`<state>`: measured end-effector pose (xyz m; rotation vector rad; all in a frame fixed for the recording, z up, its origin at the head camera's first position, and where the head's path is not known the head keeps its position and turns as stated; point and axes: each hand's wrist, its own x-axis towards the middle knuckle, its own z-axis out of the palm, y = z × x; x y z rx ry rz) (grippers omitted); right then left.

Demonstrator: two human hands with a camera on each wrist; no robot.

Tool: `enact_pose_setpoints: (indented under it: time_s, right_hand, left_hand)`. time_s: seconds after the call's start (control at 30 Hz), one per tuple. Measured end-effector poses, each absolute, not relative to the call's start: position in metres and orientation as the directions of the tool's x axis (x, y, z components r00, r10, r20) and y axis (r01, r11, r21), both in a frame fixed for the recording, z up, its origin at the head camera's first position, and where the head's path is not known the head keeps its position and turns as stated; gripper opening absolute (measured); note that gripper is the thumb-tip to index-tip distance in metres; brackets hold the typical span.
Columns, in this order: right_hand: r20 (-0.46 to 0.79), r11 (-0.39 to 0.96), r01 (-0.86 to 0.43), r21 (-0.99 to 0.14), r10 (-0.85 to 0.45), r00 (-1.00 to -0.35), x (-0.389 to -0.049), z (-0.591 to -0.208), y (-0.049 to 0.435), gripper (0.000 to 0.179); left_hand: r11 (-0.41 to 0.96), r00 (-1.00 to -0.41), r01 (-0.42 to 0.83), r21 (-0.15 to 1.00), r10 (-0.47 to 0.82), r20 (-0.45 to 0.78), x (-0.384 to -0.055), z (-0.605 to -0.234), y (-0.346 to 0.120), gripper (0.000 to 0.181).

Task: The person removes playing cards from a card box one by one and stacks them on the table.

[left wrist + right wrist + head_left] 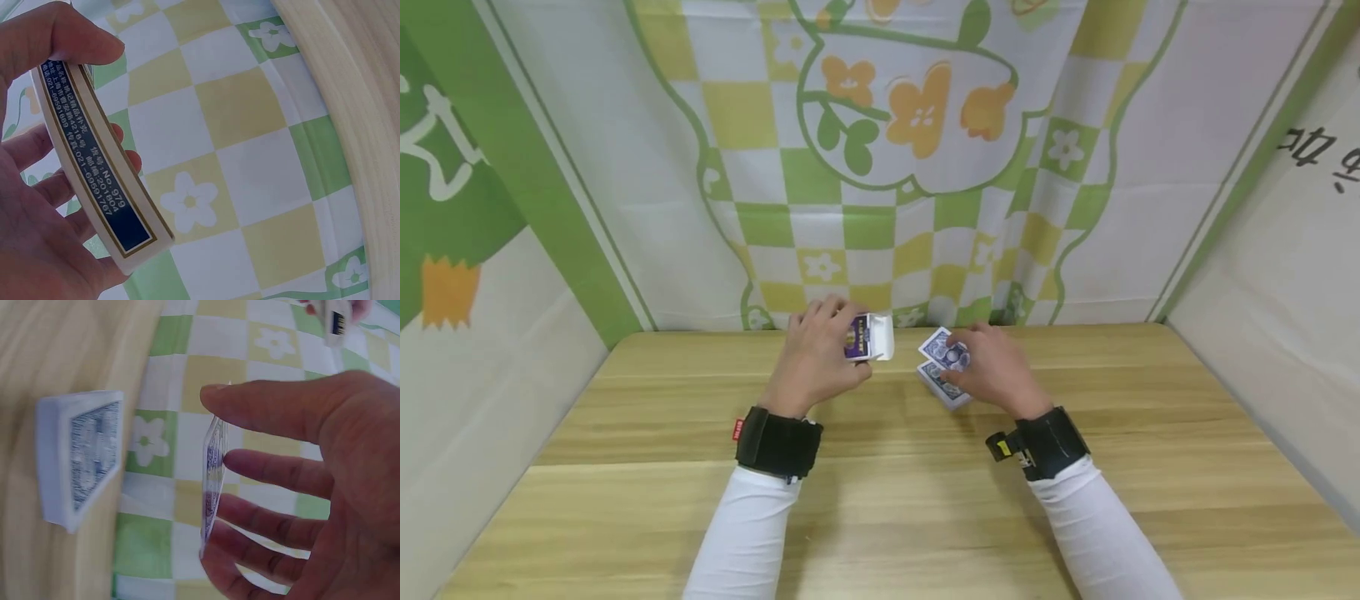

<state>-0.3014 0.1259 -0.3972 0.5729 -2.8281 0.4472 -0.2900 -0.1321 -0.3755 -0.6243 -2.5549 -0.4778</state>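
Observation:
My left hand [811,360] grips a playing card box [856,338], thumb on one side and fingers on the other. Its white flap stands open towards the right in the head view. The left wrist view shows the dark, printed narrow side of the box [100,162]. Between thumb and fingers of my right hand [996,368] are a few playing cards [214,469], seen edge-on in the right wrist view and blue-backed in the head view. Below them the remaining deck of cards [946,390] lies face down in a thick stack on the table.
The wooden table [880,517] ends at a curtain [865,225] with green and yellow checks and flowers. Printed cloth walls [1262,275] stand on both sides. Each wrist carries a black band [781,444].

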Motion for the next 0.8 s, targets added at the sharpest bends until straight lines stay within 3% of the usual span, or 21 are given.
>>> enact_pose_setpoints:
  time_s: [0.33,0.8]
  right_hand:
    - [0.213,0.908,-0.297,-0.296,-0.240,-0.947,-0.311,-0.420,0.124,0.051]
    - [0.181,0.903,-0.264,-0.340,-0.212,-0.960,-0.314,-0.435,0.122,0.048]
  left_hand:
    - [0.829,-0.788,0.510,0.227,0.345,0.510,-0.290,-0.374,-0.132,0.067]
    - [0.830,-0.791,0.508,0.228,0.346,0.505,-0.289,-0.374,-0.130,0.069]
